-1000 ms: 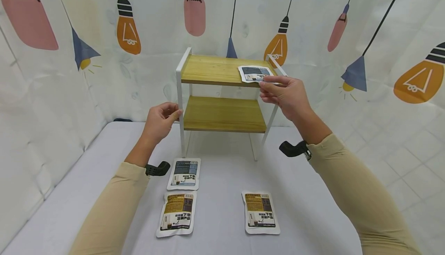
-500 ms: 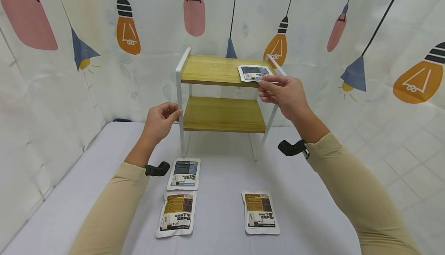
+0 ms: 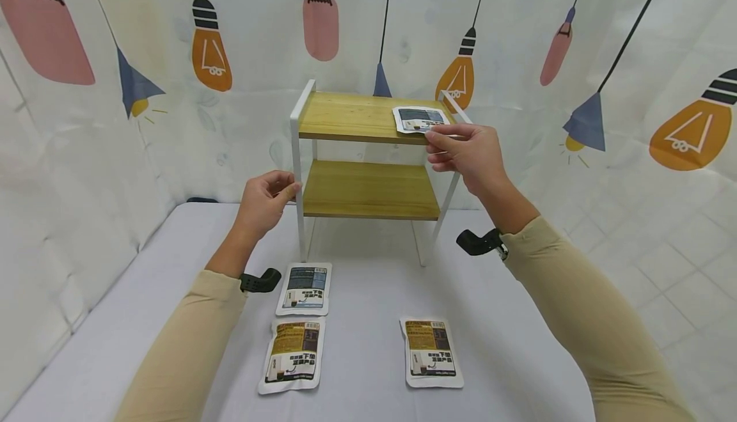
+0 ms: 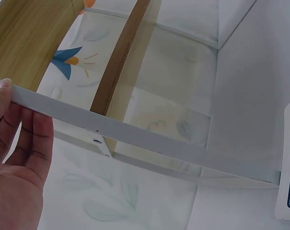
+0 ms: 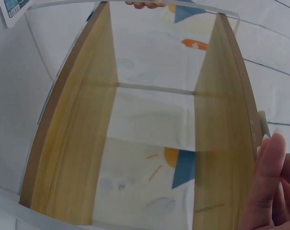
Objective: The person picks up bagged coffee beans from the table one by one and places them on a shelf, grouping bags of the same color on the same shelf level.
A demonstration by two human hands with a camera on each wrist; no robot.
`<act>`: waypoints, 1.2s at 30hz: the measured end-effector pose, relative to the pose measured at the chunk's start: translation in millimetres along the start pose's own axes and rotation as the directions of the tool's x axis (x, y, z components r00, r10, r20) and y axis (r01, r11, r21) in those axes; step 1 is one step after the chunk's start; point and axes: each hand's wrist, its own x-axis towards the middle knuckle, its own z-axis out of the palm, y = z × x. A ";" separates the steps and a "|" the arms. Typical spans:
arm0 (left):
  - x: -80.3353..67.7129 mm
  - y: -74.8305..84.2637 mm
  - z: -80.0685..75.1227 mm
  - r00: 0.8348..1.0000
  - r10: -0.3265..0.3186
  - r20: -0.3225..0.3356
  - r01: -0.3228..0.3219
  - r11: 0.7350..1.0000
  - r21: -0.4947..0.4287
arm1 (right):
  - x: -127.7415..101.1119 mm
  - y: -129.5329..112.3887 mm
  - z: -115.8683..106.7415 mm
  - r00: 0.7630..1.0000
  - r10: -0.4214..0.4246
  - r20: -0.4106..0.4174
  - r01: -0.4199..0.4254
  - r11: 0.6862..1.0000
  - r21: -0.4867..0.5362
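A small two-tier shelf (image 3: 371, 188) with wooden boards and a white frame stands on the table. My left hand (image 3: 266, 201) holds its left front leg, the thumb on one side and the fingers behind, as the left wrist view shows. On the top board's right end lies a white packet with a blue-grey label (image 3: 417, 118). My right hand (image 3: 466, 153) pinches that packet's near right corner between thumb and fingers. Only the packet's thin edge (image 5: 263, 123) shows in the right wrist view.
Another blue-grey packet (image 3: 305, 289) lies before the shelf's left leg, with a brown-labelled packet (image 3: 293, 355) nearer. A second brown-labelled packet (image 3: 432, 353) lies to the right. White cloth covers the table (image 3: 363, 326). A lamp-patterned curtain (image 3: 259, 38) hangs behind.
My right hand has eased the packet slightly farther back on the top board. The left hand keeps its hold on the leg, and the packets on the table are unmoved.
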 end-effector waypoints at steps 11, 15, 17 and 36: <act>2.1 -5.0 0.6 1.000 -0.001 -0.020 0.001 1.000 0.014 | -1.8 -3.2 1.8 1.000 -0.007 -0.004 0.006 1.000 -0.025; 2.5 -5.7 1.1 1.000 -0.002 -0.020 0.003 1.000 0.007 | -2.0 -4.0 2.6 1.000 -0.010 -0.006 0.010 1.000 -0.021; 2.4 -5.5 1.1 1.000 0.000 -0.018 0.000 1.000 0.008 | -2.2 -4.4 2.7 1.000 -0.008 -0.008 0.007 1.000 -0.023; 1.5 -5.8 -0.3 1.000 0.014 -0.005 -0.014 1.000 -0.011 | -11.3 -1.0 3.9 1.000 -0.022 -0.008 0.021 0.999 -0.034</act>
